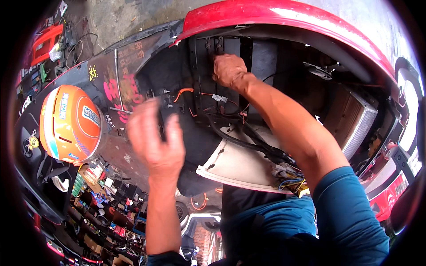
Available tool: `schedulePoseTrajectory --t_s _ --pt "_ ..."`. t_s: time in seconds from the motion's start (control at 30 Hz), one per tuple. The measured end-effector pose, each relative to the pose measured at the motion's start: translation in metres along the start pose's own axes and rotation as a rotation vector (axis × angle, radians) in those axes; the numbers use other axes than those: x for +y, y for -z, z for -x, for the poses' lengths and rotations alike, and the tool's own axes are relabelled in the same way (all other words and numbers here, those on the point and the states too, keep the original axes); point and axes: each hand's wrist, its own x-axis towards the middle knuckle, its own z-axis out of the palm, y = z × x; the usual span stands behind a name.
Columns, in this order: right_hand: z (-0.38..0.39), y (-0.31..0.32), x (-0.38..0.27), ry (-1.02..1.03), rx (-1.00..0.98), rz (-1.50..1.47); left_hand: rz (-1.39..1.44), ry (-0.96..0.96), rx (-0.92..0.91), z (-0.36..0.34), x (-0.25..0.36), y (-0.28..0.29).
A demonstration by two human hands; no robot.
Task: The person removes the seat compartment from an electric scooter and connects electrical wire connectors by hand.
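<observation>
My right hand (pixel 229 71) reaches into the open vehicle body, its fingers curled at a dark upright bracket (pixel 219 44) with bolts; what they grip is hidden. My left hand (pixel 155 139), blurred at the fingertips, hovers lower left, open, thumb apart. Just beyond it are small bolts (pixel 167 91) and an orange-handled tool (pixel 183 91). A white connector (pixel 219 98) on thin wires sits below my right hand. Black cables (pixel 222 133) run over a pale panel (pixel 230 168) toward a bundle of coloured wires (pixel 288 177) under my right forearm.
A long T-handled wrench (pixel 117 80) lies on the painted bodywork to the left. An orange helmet (pixel 66 124) rests at far left. A red body edge (pixel 284 13) arches over the opening. A finned metal unit (pixel 350 124) is at right. Cluttered goods (pixel 106 213) show below left.
</observation>
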Motion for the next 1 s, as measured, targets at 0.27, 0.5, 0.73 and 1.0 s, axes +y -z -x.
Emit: schedulePoseTrajectory --t_s 0.27,0.5,0.73,1.0 --pt "0.002 -0.026 0.009 0.131 0.211 -0.142 -0.156 0.521 -0.290 0.020 -0.034 -0.005" --pt "0.016 -0.004 -0.024 -0.008 0.077 0.003 -0.179 0.610 -0.558 0.014 -0.040 0.003" --pt "0.004 -0.027 -0.057 -0.019 0.034 0.231 -0.064 0.644 -0.619 0.030 -0.062 0.019" --pt "0.001 -0.049 -0.081 -0.274 0.165 0.027 -0.039 0.788 -0.735 0.039 -0.075 0.024"
